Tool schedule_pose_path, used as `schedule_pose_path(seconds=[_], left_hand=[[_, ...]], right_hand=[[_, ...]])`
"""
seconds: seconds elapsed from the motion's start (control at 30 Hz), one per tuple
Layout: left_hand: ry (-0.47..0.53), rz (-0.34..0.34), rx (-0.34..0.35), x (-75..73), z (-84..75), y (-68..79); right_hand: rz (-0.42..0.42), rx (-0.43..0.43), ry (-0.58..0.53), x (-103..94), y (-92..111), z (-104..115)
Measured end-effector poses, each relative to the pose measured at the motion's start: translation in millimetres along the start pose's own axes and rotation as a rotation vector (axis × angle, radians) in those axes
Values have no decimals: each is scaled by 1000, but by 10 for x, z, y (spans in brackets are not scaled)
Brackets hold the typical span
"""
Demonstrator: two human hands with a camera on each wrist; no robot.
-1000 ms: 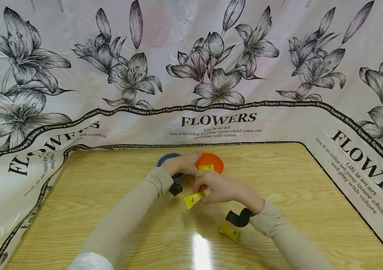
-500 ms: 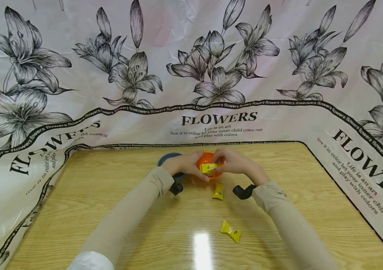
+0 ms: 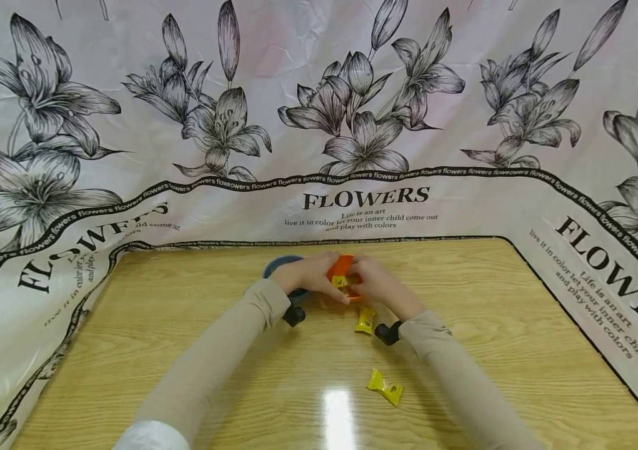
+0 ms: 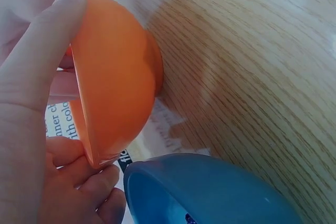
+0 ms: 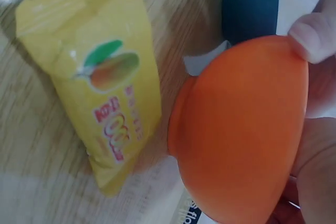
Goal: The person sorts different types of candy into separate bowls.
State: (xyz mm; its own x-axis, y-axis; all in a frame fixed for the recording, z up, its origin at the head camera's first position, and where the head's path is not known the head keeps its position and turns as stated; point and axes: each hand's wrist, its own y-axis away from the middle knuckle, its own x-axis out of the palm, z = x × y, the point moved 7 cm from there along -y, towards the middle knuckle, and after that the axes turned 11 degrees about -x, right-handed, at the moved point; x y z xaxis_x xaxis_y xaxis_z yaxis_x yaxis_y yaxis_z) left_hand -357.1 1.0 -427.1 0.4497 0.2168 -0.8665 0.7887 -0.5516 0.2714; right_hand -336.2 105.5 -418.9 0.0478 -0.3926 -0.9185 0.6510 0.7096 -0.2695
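Note:
An orange bowl (image 3: 341, 264) stands at the back of the table, held at its rim by my left hand (image 3: 309, 275). In the left wrist view the thumb lies on the near rim of that bowl (image 4: 115, 77) and the fingers curl at its far edge. My right hand (image 3: 377, 286) reaches over the opposite rim, its fingertips inside the bowl beside a yellow-wrapped candy (image 3: 339, 281). Those fingertips are hidden, so I cannot tell whether they pinch the candy. Just in front of the bowl lies another yellow candy (image 3: 365, 320), with fruit printed on its wrapper (image 5: 110, 77).
Left of the orange bowl, partly behind my left hand, stands a blue bowl (image 3: 282, 265) with a small dark purple thing (image 4: 191, 219) inside. A further yellow candy (image 3: 384, 387) lies nearer on the wooden table (image 3: 184, 300). Flower-printed cloth (image 3: 363, 212) borders the table.
My right hand has put one candy on the table before the orange bowl, then moved up and into the bowl. The left hand stays at the rim.

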Motion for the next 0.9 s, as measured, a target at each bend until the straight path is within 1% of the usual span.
schedule_pose_path(seconds=[0.27, 0.47, 0.6, 0.77, 0.9], left_hand=[[0, -15, 18, -4, -13, 1], [21, 2, 15, -9, -21, 18], [34, 6, 15, 1, -9, 0], [37, 3, 29, 17, 8, -29], [41, 10, 30, 15, -1, -31]], right_hand=[[-24, 8, 28, -1, -8, 35], [-48, 0, 82, -4, -17, 57], [-75, -31, 72, -48, -12, 101], [-82, -68, 20, -138, -14, 170], [-104, -54, -123, -241, 27, 190]])
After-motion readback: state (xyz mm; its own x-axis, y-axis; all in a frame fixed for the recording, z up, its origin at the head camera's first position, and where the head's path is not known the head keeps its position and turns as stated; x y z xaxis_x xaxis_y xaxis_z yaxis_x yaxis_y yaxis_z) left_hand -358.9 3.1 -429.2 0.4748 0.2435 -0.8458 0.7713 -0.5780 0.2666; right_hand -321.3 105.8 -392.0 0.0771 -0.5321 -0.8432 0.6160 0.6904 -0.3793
